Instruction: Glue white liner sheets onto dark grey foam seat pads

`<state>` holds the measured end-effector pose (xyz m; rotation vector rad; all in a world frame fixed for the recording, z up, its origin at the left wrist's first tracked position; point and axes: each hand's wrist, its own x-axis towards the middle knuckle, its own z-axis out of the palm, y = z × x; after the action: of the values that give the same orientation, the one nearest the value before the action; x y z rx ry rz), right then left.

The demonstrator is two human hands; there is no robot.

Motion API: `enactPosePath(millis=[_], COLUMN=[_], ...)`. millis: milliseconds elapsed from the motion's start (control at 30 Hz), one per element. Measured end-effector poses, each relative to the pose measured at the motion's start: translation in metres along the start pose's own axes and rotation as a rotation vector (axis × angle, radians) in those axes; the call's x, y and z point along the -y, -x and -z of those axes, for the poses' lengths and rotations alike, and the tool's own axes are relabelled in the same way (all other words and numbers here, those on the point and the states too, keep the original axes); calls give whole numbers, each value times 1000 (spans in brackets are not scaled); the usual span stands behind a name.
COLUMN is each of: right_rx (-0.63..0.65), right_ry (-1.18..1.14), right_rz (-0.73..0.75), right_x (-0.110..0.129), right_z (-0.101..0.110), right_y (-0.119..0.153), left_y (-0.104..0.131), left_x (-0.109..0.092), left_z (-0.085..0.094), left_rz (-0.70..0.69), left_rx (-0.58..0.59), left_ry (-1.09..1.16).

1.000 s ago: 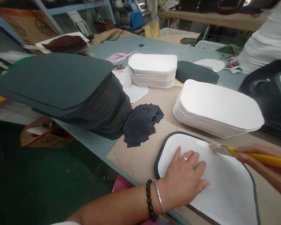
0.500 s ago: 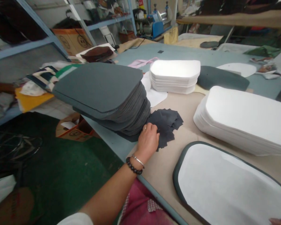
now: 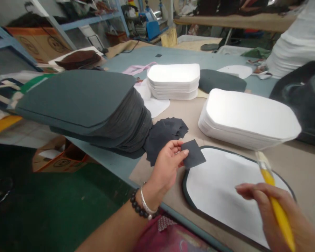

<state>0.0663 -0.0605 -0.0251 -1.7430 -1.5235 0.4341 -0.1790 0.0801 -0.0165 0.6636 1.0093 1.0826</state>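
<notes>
My left hand (image 3: 168, 164) pinches a small black square patch (image 3: 193, 154) by its edge, above the near corner of a white panel (image 3: 220, 182) backed by a dark green-grey one. Beyond that hand lies a loose heap of similar black patches (image 3: 164, 134), against a tall stack of dark green-grey panels (image 3: 81, 98). At the lower right my right hand (image 3: 283, 213), slightly blurred, holds a yellow-handled paintbrush (image 3: 279, 213) with its pale bristles pointing up and away, over the white panel.
Two stacks of white panels, a smaller one (image 3: 173, 78) and a larger one (image 3: 246, 115), stand farther back on the table. A tall white pile (image 3: 301, 42) rises at the right. An open cardboard box (image 3: 60, 157) sits on the green floor at left.
My left hand has come away from the heap, moving right with one black patch in its fingers. My right hand has come into view with the paintbrush. The view has turned right.
</notes>
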Motion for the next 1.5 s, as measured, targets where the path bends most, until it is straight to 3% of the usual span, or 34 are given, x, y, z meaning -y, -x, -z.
enactPosePath(millis=[133, 267, 400, 500, 567, 667, 800, 933, 1300, 1400, 1500], right_rx=[-112, -264, -213, -151, -140, -148, -176, -136, -108, -164, -241], right_ry=[-251, -309, -229, -146, -118, -59, 193, 476, 714, 722, 636], right_rz=[-103, -268, -221, -216, -235, -228, -221, -163, -76, -64, -84], right_x=[36, 39, 18, 4, -2, -9, -22, -36, -50, -47, -42], right_z=[-31, -36, -17, -4, -1, -1, -8, -18, -30, -20, 4], right_y=[-7, -9, -5, -5, -11, -27, -57, -74, -76, -71, -54], left_y=[25, 43, 45, 36, 26, 8, -16, -28, -31, -29, -22], left_x=[26, 50, 54, 50, 49, 50, 53, 52, 60, 57, 42], left_z=[-52, -75, -72, -68, -70, -80, -100, -115, -119, -117, -101], left_rz=[63, -11, 69, 187, 182, 32, -271, -357, -372, -384, -376], left_rx=[121, 193, 318, 404, 453, 464, 384, 328, 373, 373, 304], left_ry=[136, 58, -125, -343, -472, -698, -1187, -1544, -1810, -1810, -1734])
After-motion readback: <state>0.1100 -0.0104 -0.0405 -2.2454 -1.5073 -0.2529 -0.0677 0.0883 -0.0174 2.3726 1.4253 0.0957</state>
